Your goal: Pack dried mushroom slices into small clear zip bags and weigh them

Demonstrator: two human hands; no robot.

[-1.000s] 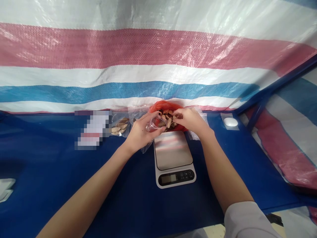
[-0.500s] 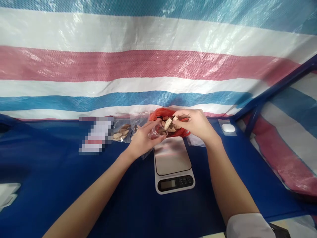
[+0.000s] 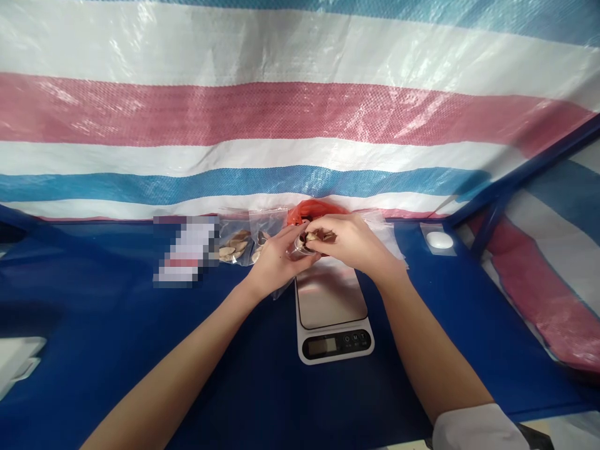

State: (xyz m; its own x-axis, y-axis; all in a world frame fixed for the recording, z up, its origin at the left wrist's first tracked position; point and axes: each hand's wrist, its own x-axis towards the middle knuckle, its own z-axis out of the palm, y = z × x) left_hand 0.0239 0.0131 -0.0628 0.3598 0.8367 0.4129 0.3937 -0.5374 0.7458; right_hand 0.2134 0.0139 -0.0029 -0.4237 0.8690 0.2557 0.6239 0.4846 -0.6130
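My left hand is closed around a small clear plastic cup, tilted above the back of a white kitchen scale. At the cup's mouth, my right hand pinches pale dried slices; its fingers partly hide them. I cannot tell how many slices it holds. Behind both hands sits an open red plastic bag, its contents mostly covered by my hands. Nothing lies on the visible part of the scale's metal plate.
Left of my hands lie a clear zip bag of dried slices, another zip bag and a blurred-out label. Clear plastic bags lie to the right, with a white round object beyond. A striped tarp hangs behind the blue table.
My right hand has moved left and down from over the red bag to the cup's mouth, carrying slices. The left hand keeps the cup in place. The view has shifted slightly.
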